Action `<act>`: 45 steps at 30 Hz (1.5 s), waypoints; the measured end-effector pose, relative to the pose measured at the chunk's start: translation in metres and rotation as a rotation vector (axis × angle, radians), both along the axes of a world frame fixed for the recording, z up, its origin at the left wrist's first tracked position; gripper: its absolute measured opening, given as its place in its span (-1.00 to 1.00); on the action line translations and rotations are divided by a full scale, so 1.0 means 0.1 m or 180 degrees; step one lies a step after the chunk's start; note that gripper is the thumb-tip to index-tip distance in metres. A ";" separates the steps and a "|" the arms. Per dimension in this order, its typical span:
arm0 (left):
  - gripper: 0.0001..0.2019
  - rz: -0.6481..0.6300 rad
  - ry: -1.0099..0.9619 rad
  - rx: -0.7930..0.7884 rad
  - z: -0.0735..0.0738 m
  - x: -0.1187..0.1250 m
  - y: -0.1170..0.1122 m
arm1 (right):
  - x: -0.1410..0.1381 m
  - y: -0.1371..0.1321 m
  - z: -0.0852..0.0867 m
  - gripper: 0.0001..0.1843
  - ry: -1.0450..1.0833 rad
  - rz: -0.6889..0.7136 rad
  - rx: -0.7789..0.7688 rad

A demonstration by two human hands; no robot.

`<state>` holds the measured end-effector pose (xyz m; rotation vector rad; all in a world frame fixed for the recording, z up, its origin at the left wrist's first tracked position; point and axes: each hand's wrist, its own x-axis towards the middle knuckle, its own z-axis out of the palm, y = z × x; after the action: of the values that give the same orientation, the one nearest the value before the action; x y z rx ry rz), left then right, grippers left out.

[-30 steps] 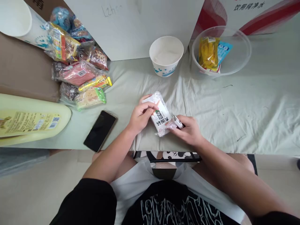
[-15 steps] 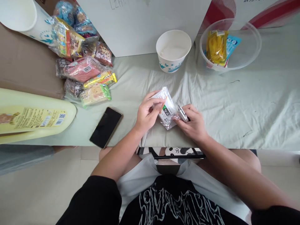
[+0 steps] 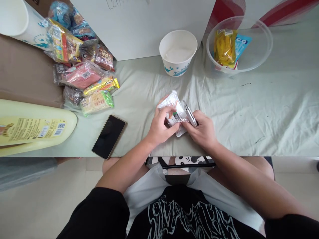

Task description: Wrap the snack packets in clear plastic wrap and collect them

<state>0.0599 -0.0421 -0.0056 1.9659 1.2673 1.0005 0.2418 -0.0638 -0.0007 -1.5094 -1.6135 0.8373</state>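
Note:
My left hand is closed on a clear and white snack packet with a small green and black label, its fingers curled over the packet's face. In my right hand is a silver metal tool, whose exact kind I cannot make out. The tool lies against the packet's right edge, and my right thumb reaches the packet near my left thumb. Both hands are just above the cloth-covered table. My fingers hide part of the packet and much of the tool's grip.
A paper bucket stands beyond my hands, with a clear plastic bowl holding packets to its right. At left lie a phone, piled wrapped snacks, a yellow jug and a tipped paper bucket. A white box stands behind.
My left hand has shifted its fingers over the packet, and its thumb has come down near my right thumb. The tool has come over the packet's right edge. The view has shifted slightly.

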 end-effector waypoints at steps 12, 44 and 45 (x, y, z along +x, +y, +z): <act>-0.73 0.0579 0.0029 0.0577 0.02 -0.21 0.21 | 0.07 -0.14 -0.02 -0.73 0.0836 0.0373 -0.0088; -0.81 0.0005 -0.0014 0.0617 0.08 -0.12 0.10 | 0.02 -0.03 0.13 -0.74 0.0991 0.0593 -0.0933; -0.80 0.0194 -0.0094 0.0523 0.06 -0.17 0.13 | 0.02 -0.03 0.15 -0.75 0.0861 0.0630 -0.0993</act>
<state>0.0432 -0.0292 0.0000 2.0371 1.2707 1.1931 0.2442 -0.0670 0.0145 -1.3813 -1.4947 1.3945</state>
